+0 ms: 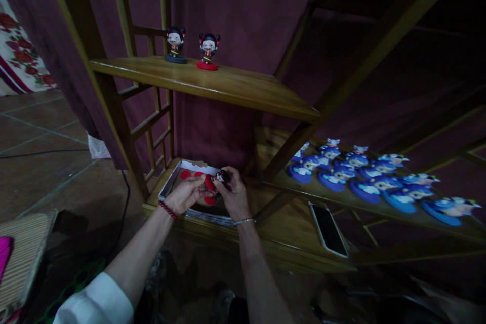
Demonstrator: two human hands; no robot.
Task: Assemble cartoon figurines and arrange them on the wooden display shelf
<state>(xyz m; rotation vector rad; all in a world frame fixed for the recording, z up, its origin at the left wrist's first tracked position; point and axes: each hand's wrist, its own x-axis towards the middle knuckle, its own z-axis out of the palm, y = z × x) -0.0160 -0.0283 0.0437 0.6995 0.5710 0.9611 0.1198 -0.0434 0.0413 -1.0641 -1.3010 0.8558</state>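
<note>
Between my two hands, just above a shallow white-edged box (169, 180), is a small black-haired figurine (219, 177). My right hand (234, 193) grips its head end. With its fingertips, my left hand (189, 193) pinches a red round base (208, 182) against the figurine's foot end; whether the two are joined I cannot tell. Several red discs (185, 174) lie inside the box, partly covered by my hands. On the shelf above, two similar figurines stand upright, one on a dark grey base (175, 59) and one on a red base (207, 66).
Wooden shelf boards (228, 83) and slanting posts surround my hands. To the right, several blue and white figurines (337, 174) stand in rows on another board. A phone-like dark slab (329, 230) lies on the lower board. A woven-topped stool or mat (28, 248) is at lower left.
</note>
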